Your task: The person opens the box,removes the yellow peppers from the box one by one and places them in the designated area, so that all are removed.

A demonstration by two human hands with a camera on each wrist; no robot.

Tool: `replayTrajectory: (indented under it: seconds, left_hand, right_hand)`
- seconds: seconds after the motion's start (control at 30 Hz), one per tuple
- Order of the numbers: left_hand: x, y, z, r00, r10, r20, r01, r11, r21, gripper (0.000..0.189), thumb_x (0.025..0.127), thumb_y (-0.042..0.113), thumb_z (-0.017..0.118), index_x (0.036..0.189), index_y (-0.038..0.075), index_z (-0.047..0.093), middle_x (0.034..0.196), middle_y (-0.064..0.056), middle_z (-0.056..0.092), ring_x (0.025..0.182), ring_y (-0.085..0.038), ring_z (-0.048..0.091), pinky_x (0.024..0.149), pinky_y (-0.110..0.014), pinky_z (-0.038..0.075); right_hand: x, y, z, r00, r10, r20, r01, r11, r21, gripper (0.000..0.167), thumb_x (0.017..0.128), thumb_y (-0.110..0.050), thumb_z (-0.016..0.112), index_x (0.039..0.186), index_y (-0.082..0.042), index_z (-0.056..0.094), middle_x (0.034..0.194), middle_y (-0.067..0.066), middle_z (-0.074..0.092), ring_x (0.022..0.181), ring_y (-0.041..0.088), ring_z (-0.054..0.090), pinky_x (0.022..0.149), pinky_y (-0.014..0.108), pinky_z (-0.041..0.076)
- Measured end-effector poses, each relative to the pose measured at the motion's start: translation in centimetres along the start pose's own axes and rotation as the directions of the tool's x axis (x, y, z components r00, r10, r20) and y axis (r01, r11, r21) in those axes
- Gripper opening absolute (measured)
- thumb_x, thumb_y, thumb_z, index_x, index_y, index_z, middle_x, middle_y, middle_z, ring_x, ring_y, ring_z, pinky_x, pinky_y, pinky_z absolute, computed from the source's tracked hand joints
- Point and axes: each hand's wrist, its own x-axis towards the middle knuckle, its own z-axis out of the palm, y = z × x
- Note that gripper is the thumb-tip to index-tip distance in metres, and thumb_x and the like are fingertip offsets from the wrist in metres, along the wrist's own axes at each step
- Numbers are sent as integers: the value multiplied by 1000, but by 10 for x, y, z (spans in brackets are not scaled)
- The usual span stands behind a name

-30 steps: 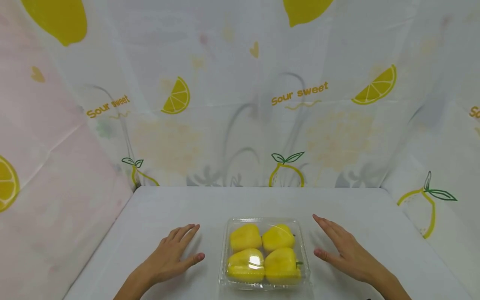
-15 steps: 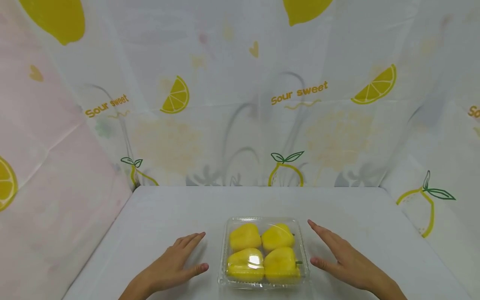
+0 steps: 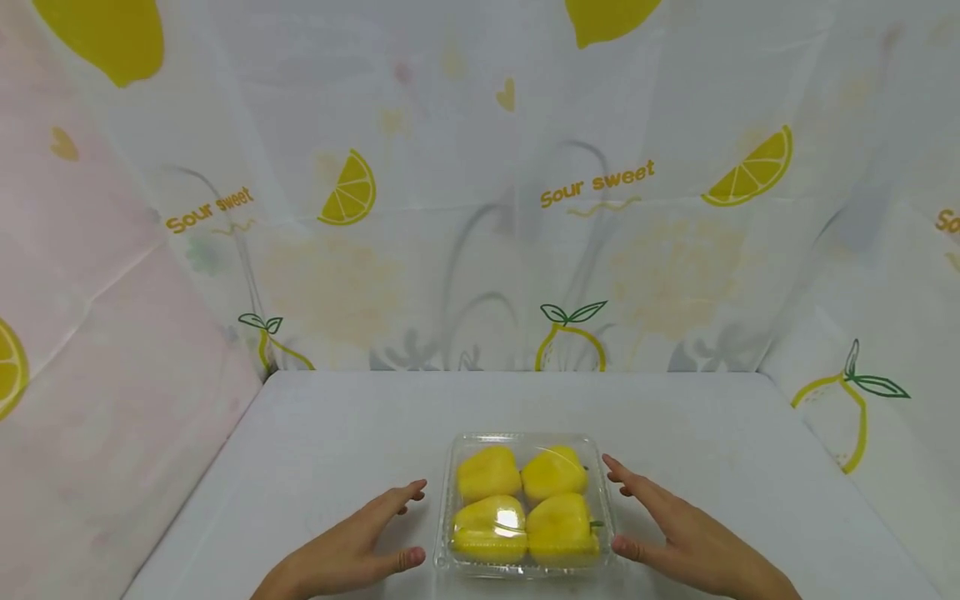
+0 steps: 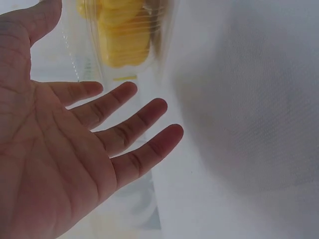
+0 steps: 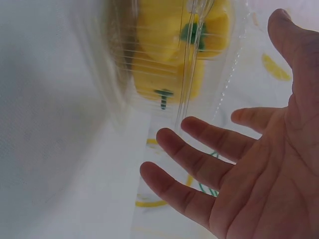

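Observation:
A clear plastic clamshell box (image 3: 534, 570) lies on the white table, its lid down over several yellow bell peppers (image 3: 489, 529). Green stems (image 5: 163, 94) show through its side in the right wrist view. To the left of the box is my left hand (image 3: 352, 546), fingers spread and palm turned toward it, with a gap between. My right hand (image 3: 686, 537) stands at the box's right side in the same spread pose, fingertips right at the edge. Neither palm has anything in it.
The white tabletop (image 3: 360, 417) stretches away behind the box. A lemon-print cloth (image 3: 480, 275) hangs at the back, and more printed cloth (image 3: 112, 375) closes off the left and right sides.
Both hands have moved inward toward the box, the right one now right beside it. Their fingers bend slightly more. The box stays in place.

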Motion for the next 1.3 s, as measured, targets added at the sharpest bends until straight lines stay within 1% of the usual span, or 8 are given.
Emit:
replayTrajectory:
  seconds: [0.17,0.33,0.47,0.57,0.67,0.9,1.0,1.3]
  left_hand:
    - [1,2,3,999,40,0,-40,998,-41,75,96,45,62,155,17,27,147,0,43,122,-22,51,92,-41,47]
    - [2,4,5,998,57,20,-54,994,-100,75,95,41,65,154,14,28,144,-3,45,120,-20,52,91,-38,47]
    - [1,7,5,997,48,55,-39,986,-161,77,91,40,70,153,15,31,141,-4,47,119,-20,52,91,-37,46]
    - [2,8,7,996,30,81,-13,978,-207,79,89,40,73,152,19,31,141,0,46,120,-19,50,91,-37,45]
    - [5,7,8,995,40,90,-18,973,-230,82,87,40,75,152,20,30,141,1,46,121,-19,50,91,-36,45]
    - [10,4,12,994,87,64,-70,971,-228,81,86,40,76,150,18,31,140,-1,47,118,-17,52,88,-34,47]
    - [12,5,15,995,84,52,-70,971,-230,78,85,40,77,147,19,34,139,0,46,116,-15,53,85,-34,48]
    - [16,9,21,998,16,67,2,965,-261,69,85,38,77,137,17,37,133,-1,48,110,-12,56,84,-33,49]
  right_hand:
    - [-1,-3,3,999,-32,-24,31,999,-38,75,93,-49,64,155,-29,29,156,-12,32,122,18,55,91,40,51]
    - [-2,-2,4,1000,-15,-10,15,1000,-17,77,92,-50,65,156,-30,27,155,-10,34,122,20,54,89,40,51]
    - [-2,-2,6,1000,-8,1,8,1000,-3,78,91,-52,65,155,-29,27,152,-9,37,120,19,54,87,38,52]
    - [-3,-1,7,1000,-21,-16,21,1000,-18,78,89,-53,67,154,-28,30,149,-8,41,118,18,55,86,37,52]
    - [-4,1,8,1000,-22,-16,21,1000,-17,79,88,-54,68,154,-28,31,146,-9,44,116,16,56,85,36,52]
    - [-4,5,9,1000,-15,17,15,1000,-6,77,89,-55,66,152,-25,34,137,-10,50,114,15,55,83,36,52]
    - [-4,6,9,999,-24,37,24,1000,11,75,90,-53,66,151,-22,36,134,-8,52,112,15,56,82,35,52]
    - [-1,10,9,992,-22,120,4,989,148,77,91,-46,68,152,-14,33,128,-4,56,112,13,56,81,34,52]
